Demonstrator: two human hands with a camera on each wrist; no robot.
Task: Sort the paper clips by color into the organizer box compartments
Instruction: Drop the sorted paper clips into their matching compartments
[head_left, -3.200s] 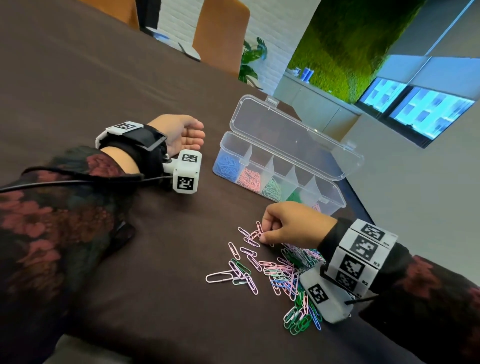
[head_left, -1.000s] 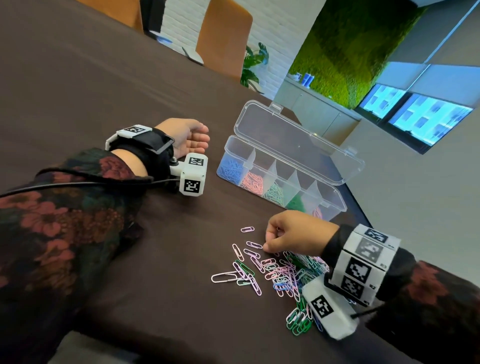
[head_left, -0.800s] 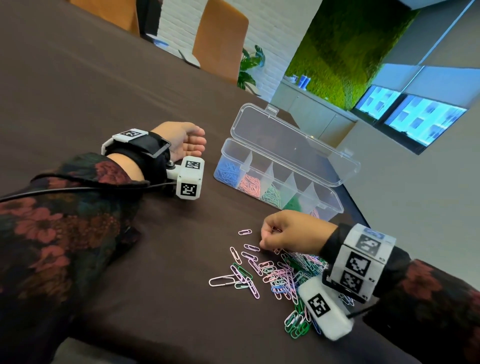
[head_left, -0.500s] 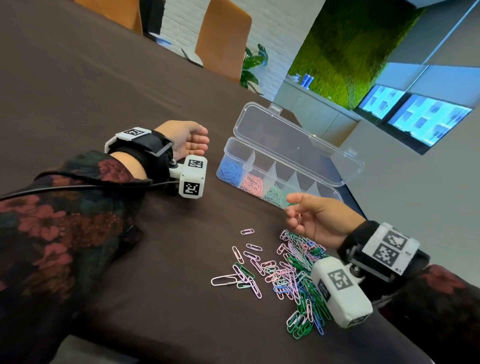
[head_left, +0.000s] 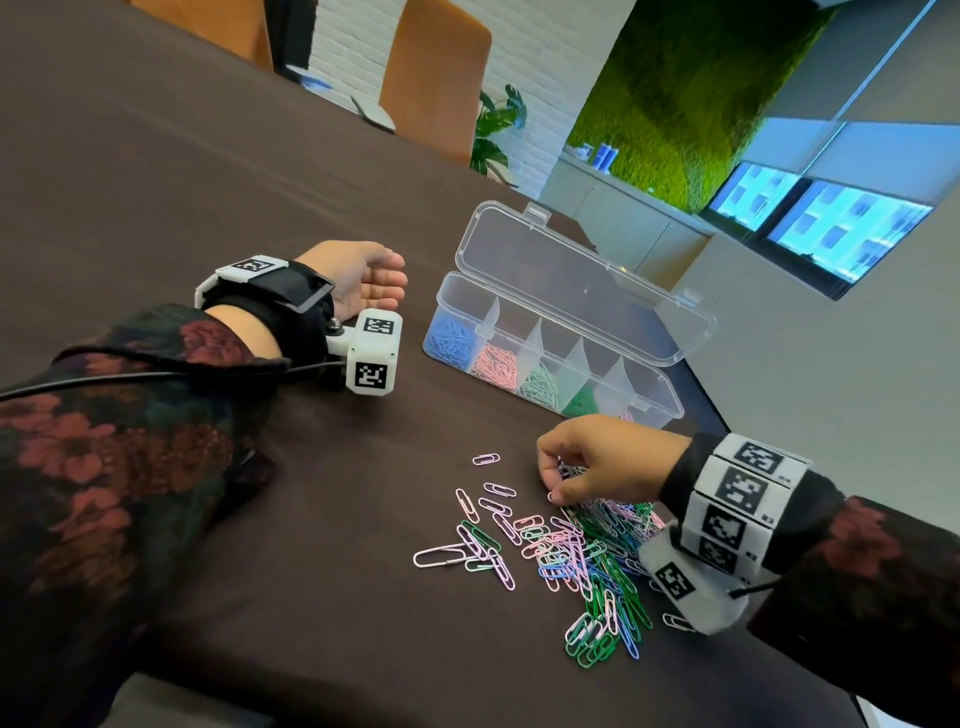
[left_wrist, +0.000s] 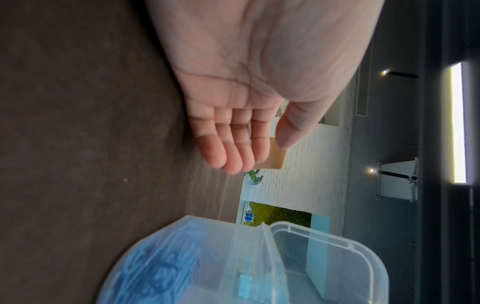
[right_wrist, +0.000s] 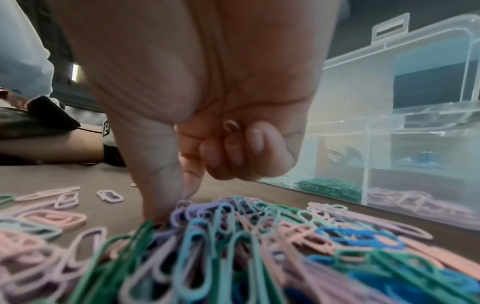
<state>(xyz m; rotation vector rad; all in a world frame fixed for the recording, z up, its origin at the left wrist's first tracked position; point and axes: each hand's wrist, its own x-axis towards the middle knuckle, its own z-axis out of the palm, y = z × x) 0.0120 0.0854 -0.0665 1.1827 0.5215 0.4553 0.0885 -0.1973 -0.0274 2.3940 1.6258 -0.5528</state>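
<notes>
A clear organizer box (head_left: 670, 408) stands with its lid (head_left: 582, 280) open. Its compartments hold blue (head_left: 449, 338), pink (head_left: 496, 364), light green (head_left: 540, 384), dark green (head_left: 579, 402) and lilac clips. A mixed pile of paper clips (head_left: 587, 561) (right_wrist: 233, 246) lies in front of it. My right hand (head_left: 553, 483) (right_wrist: 176, 205) is down on the pile's far edge, thumb and index finger touching clips. Its other fingers curl over a pale clip (right_wrist: 232, 126) in the palm. My left hand (head_left: 374, 283) (left_wrist: 262, 152) rests on its side left of the box, fingers relaxed and empty.
Loose clips are scattered left of the pile, among them a large pale one (head_left: 441, 556) and a single lilac one (head_left: 485, 459). The dark table (head_left: 208, 182) ends just right of the box. Orange chairs (head_left: 436, 78) stand at its far side.
Half a second ago my right hand was lifted and turned up with a clip at its fingertips. It has come back down onto the pile. The left hand has stayed put.
</notes>
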